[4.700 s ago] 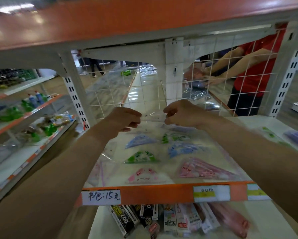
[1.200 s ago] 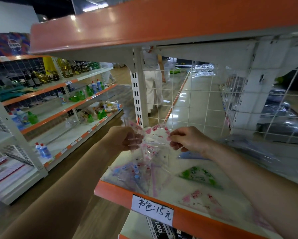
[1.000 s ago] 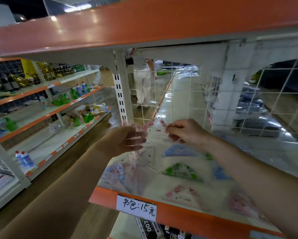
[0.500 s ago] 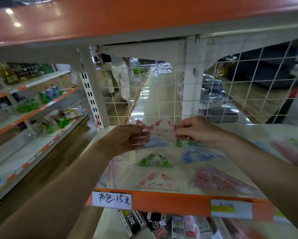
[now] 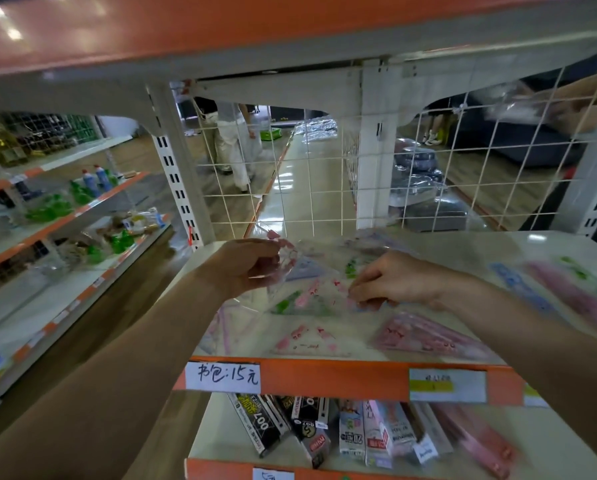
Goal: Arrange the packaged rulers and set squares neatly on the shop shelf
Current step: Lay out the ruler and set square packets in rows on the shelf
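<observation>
A clear packet with a pink-printed set square hangs tilted just above the white shelf. My left hand grips its upper left corner, and my right hand pinches its lower right edge. Under it lie more packets: a pink set square packet near the front, a pink ruler packet to its right, and green and blue ones partly hidden behind the held packet. Blurred blue, pink and green packets lie at the far right.
An orange shelf lip with a handwritten price label runs along the front. Boxed stationery fills the shelf below. A white wire grid closes the back, and another shelf hangs low overhead. Bottles stand on racks at left.
The held packet has come down and tipped from upright toward flat. My right hand dropped lower and to the right; my left hand stays at the packet's top corner.
</observation>
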`<act>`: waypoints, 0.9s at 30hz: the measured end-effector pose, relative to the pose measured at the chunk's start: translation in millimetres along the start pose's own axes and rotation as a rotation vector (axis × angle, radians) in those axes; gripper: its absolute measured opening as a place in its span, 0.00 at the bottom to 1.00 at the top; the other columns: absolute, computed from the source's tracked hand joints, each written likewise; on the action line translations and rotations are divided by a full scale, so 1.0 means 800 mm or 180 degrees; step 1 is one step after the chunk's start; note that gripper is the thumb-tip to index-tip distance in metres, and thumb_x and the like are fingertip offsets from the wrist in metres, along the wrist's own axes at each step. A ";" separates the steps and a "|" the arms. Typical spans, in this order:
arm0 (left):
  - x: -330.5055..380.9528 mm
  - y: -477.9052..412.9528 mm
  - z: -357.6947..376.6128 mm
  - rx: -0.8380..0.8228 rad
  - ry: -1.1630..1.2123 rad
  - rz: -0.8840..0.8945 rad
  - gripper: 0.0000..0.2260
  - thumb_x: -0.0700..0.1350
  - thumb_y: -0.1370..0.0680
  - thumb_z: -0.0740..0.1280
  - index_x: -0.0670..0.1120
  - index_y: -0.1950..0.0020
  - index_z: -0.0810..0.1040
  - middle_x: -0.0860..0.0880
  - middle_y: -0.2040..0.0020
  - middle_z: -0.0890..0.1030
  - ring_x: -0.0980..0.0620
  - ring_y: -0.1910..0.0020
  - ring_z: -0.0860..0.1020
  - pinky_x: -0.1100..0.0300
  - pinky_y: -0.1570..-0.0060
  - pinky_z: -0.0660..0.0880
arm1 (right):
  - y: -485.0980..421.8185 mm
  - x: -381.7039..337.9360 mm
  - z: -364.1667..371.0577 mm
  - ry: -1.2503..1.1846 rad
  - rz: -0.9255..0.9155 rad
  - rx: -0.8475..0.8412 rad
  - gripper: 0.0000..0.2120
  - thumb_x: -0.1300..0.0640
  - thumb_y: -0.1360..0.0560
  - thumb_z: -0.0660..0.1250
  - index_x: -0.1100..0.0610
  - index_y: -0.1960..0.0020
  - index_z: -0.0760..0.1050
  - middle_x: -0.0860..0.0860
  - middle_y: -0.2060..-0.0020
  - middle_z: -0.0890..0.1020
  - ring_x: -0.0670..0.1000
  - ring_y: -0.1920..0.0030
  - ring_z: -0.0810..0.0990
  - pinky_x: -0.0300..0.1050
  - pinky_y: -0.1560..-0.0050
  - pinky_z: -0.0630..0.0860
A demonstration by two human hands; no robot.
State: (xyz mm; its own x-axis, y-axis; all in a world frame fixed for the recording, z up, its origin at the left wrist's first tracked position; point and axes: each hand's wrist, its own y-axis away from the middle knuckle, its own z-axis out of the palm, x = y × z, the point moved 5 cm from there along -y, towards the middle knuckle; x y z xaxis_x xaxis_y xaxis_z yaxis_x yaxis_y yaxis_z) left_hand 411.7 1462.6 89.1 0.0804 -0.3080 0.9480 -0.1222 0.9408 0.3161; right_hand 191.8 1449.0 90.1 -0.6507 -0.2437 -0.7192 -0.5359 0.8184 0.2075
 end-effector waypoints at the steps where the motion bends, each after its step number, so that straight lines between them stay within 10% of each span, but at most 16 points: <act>1: 0.000 0.000 -0.001 0.0063 -0.0034 0.0028 0.09 0.38 0.22 0.64 0.40 0.43 0.79 0.48 0.65 0.74 0.52 0.65 0.73 0.57 0.56 0.78 | 0.000 -0.003 0.007 0.0042 0.0021 -0.0117 0.05 0.55 0.26 0.70 0.55 0.55 0.83 0.51 0.61 0.85 0.44 0.63 0.80 0.38 0.65 0.71; 17: 0.000 0.013 -0.004 0.0025 -0.0018 0.0029 0.05 0.37 0.23 0.66 0.43 0.48 0.78 0.45 0.57 0.82 0.53 0.66 0.74 0.60 0.62 0.73 | 0.005 -0.025 0.035 0.0510 0.0022 -0.0303 0.09 0.52 0.24 0.67 0.57 0.55 0.82 0.48 0.64 0.83 0.42 0.68 0.78 0.31 0.69 0.70; 27: -0.006 0.020 0.028 -0.0429 0.0016 -0.0211 0.07 0.36 0.22 0.63 0.42 0.46 0.78 0.43 0.54 0.84 0.50 0.62 0.82 0.57 0.61 0.80 | -0.011 -0.023 0.004 -0.1173 -0.0068 0.0489 0.03 0.59 0.23 0.66 0.55 0.55 0.77 0.47 0.67 0.84 0.42 0.67 0.81 0.34 0.68 0.75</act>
State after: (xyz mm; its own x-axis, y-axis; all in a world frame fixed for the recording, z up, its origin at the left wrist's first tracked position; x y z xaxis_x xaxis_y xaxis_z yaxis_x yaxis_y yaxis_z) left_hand 387.1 1475.9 90.2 0.0887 -0.3699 0.9248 0.0175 0.9289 0.3698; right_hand 210.0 1448.2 99.8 -0.3886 -0.0814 -0.9178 -0.4423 0.8903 0.1084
